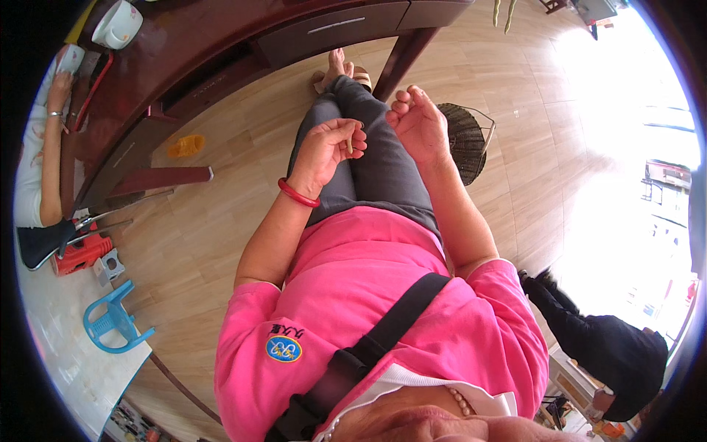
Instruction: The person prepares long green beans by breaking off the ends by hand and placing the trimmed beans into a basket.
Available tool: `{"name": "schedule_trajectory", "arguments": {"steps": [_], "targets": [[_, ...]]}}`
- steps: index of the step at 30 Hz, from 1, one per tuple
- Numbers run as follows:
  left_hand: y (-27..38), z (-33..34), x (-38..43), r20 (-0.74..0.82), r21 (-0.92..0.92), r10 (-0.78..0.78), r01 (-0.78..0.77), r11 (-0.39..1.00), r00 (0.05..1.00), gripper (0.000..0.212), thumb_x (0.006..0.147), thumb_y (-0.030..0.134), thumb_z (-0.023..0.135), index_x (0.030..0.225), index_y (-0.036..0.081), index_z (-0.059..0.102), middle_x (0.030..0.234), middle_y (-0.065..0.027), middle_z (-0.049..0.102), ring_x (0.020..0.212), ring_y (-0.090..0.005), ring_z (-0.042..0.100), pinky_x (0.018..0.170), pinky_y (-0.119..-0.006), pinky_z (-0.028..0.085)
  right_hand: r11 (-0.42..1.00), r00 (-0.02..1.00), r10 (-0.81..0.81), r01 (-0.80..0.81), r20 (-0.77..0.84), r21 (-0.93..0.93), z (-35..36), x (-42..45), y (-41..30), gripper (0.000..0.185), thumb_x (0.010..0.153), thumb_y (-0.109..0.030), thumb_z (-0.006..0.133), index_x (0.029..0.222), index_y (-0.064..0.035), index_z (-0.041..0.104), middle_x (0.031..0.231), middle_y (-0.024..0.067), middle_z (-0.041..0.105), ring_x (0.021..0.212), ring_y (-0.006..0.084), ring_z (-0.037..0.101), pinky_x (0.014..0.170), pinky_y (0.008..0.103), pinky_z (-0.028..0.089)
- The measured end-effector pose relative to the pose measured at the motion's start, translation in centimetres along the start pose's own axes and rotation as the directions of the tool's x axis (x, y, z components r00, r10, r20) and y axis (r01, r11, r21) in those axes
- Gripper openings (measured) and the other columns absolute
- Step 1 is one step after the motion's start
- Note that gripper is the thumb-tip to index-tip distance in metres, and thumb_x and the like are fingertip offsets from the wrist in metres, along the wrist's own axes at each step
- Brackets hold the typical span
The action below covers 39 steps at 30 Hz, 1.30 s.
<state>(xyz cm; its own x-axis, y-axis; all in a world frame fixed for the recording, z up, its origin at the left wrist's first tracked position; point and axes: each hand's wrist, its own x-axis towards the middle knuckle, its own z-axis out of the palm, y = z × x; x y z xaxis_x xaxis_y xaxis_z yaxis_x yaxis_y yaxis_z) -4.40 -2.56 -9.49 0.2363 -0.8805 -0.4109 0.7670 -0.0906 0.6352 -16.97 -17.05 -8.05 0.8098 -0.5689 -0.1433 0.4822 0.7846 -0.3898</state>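
My left hand (334, 145), with a red bangle at the wrist, is held above my thighs. Its thumb and fingers pinch a small, slim pale piece (349, 145), too small to name for certain. To its right, my right hand (418, 121) is raised with the palm showing. Its fingers are loosely bent, and I see nothing in it. Below both hands lie my crossed legs in dark grey trousers (375, 154). A dark woven basket (464, 145) with a pale handle stands on the floor beyond my right wrist, partly covered by it.
A dark red wooden table (221, 55) with drawers spans the upper left, bearing a white mug (117, 25). Another person's arm (52, 154) rests there. A blue plastic stool (116, 320), a yellow slipper (186, 146) and green pods (504, 14) are around me. A person in black (613, 353) bends at lower right.
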Motion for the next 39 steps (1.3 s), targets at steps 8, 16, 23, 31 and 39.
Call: {"name": "schedule_trajectory", "arguments": {"steps": [8,16,23,31,39], "targets": [[-0.8,-1.4,0.8,0.111,-0.013,-0.003,0.004,1.0,0.994,0.016,0.087,0.014,0.054,0.092,0.001,0.059,0.072,-0.0032,0.058,0.06,-0.0103,0.054,0.054,-0.023,0.044,0.155,0.998,-0.056,0.039,0.031,-0.987,1.6,-1.5,1.7,0.011,0.079,-0.011,0.063,0.085,-0.0012,0.063,0.07,0.0031,0.055,0.061,0.012,0.052,0.055,0.0248,0.04],[-0.5,-1.2,0.5,0.112,-0.134,-0.018,0.033,0.99,0.994,0.013,0.088,0.015,0.054,0.091,0.003,0.059,0.069,-0.0013,0.056,0.056,-0.0086,0.051,0.052,-0.023,0.04,-0.021,0.921,0.073,0.385,0.383,-0.922,2.5,-1.7,1.0,0.01,0.078,-0.007,0.061,0.085,-0.0002,0.061,0.074,0.0081,0.057,0.069,0.016,0.055,0.065,0.028,0.044],[0.7,-3.5,1.1,-0.073,-0.225,0.103,-0.117,0.967,0.992,0.013,0.087,0.016,0.058,0.091,0.005,0.059,0.072,-0.0018,0.058,0.057,-0.0084,0.051,0.052,-0.022,0.042,-0.318,0.975,-0.22,-0.101,-0.03,-0.943,-4.5,-1.7,-6.0,0.031,0.085,-0.031,0.055,0.086,-0.0001,0.062,0.075,0.0166,0.061,0.072,0.0247,0.06,0.066,0.034,0.046],[0.9,-1.1,0.5,-0.088,0.003,0.099,-0.099,0.995,0.991,0.008,0.084,0.006,0.058,0.092,0.007,0.056,0.078,-0.0052,0.062,0.067,-0.0141,0.062,0.061,-0.025,0.051,-0.699,0.935,-0.343,-0.315,-0.086,-0.641,-15.6,-3.8,-9.3,0.025,0.077,-0.031,0.058,0.083,-0.0075,0.066,0.082,0.0182,0.062,0.083,0.0323,0.061,0.072,0.0408,0.048],[0.4,-0.5,-0.3,-0.117,0.222,0.185,-0.156,0.962,0.976,0.012,0.083,0.004,0.058,0.095,0.006,0.055,0.081,-0.0045,0.061,0.069,-0.0137,0.062,0.063,-0.024,0.051,-0.054,0.987,0.135,0.098,0.09,-0.994,-0.1,-1.9,0.1,0.024,0.079,-0.02,0.06,0.094,-0.0024,0.066,0.085,0.014,0.066,0.077,0.0196,0.063,0.07,0.0316,0.048]]}}
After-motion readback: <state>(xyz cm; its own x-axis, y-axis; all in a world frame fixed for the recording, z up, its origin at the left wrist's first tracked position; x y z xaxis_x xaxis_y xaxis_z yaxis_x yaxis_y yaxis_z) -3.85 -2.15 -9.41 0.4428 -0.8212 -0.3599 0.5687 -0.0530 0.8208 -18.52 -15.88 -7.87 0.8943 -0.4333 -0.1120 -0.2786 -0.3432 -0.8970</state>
